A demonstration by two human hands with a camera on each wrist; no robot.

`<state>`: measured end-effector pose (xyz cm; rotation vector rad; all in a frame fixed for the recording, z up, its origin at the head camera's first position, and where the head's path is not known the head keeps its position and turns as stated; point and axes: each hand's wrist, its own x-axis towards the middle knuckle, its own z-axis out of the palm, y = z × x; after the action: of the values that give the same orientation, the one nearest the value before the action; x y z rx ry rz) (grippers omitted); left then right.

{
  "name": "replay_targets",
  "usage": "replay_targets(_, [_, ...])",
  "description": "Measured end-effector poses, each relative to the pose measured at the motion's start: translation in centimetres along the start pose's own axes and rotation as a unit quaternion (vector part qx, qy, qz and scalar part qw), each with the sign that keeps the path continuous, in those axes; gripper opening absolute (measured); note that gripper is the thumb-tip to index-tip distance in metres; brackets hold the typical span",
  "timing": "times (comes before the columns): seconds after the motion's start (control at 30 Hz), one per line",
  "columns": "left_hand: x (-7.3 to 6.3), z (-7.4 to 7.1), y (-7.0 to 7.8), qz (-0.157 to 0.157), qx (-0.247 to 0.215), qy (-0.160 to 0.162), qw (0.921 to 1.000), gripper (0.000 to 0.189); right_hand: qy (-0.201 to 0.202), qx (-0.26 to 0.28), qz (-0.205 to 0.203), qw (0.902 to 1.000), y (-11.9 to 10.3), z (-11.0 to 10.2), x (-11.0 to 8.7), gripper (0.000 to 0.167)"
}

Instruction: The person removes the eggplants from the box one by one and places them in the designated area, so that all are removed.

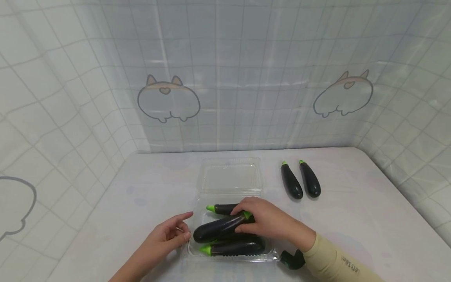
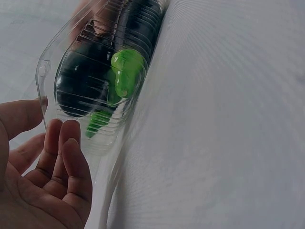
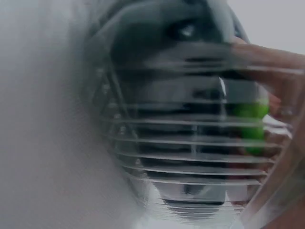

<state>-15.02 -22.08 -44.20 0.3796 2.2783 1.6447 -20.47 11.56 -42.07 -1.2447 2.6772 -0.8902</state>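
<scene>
An open clear plastic clamshell box [image 1: 230, 257] holds several dark eggplants with green stems. My right hand [image 1: 262, 216] grips an eggplant [image 1: 216, 229] near its green stem, its round end pointing left over the box. Under it in the box lies a front eggplant [image 1: 239, 247], with a back eggplant [image 1: 223, 208] behind. At the box's left end is my left hand [image 1: 167, 235], fingers loosely bent. In the left wrist view, a fingertip of the left hand [image 2: 52, 167] touches the clear rim [image 2: 40, 86]. The right wrist view shows eggplants [image 3: 176, 119] blurred through the ribbed box wall.
The box's clear lid [image 1: 230, 178] lies folded back behind it. Two more eggplants, a left one [image 1: 291, 181] and a right one [image 1: 310, 179], lie on the white table [image 1: 352, 219] at right. A small dark object [image 1: 293, 259] is by the right wrist. Tiled-pattern sheets [image 1: 225, 78] surround the table.
</scene>
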Motion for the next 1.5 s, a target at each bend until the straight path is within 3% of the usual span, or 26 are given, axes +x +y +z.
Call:
replay_targets(0.27, [0.0,0.1,0.2,-0.003,0.003,0.005,1.0000,0.057,-0.007,0.102,0.021,0.9945,0.3,-0.8,-0.1,0.036])
replay_targets(0.97, [0.1,0.1,0.1,-0.004,0.003,0.009,0.9999,0.058,0.015,0.201,0.068,0.9771,0.5,-1.7,-0.1,0.031])
replay_targets(1.13, [0.1,0.0,-0.1,-0.003,0.002,0.008,1.0000,0.058,0.027,0.270,0.077,0.9594,0.7,-1.9,0.0,0.037])
replay_targets(1.4, [0.0,0.0,0.0,-0.003,0.003,0.008,1.0000,0.058,0.049,0.401,0.117,0.9073,1.1,-2.4,0.0,0.051])
replay_targets(1.5, [0.0,0.1,0.1,-0.002,0.002,0.008,1.0000,0.058,0.052,0.425,0.126,0.8950,1.4,-2.5,0.0,0.054])
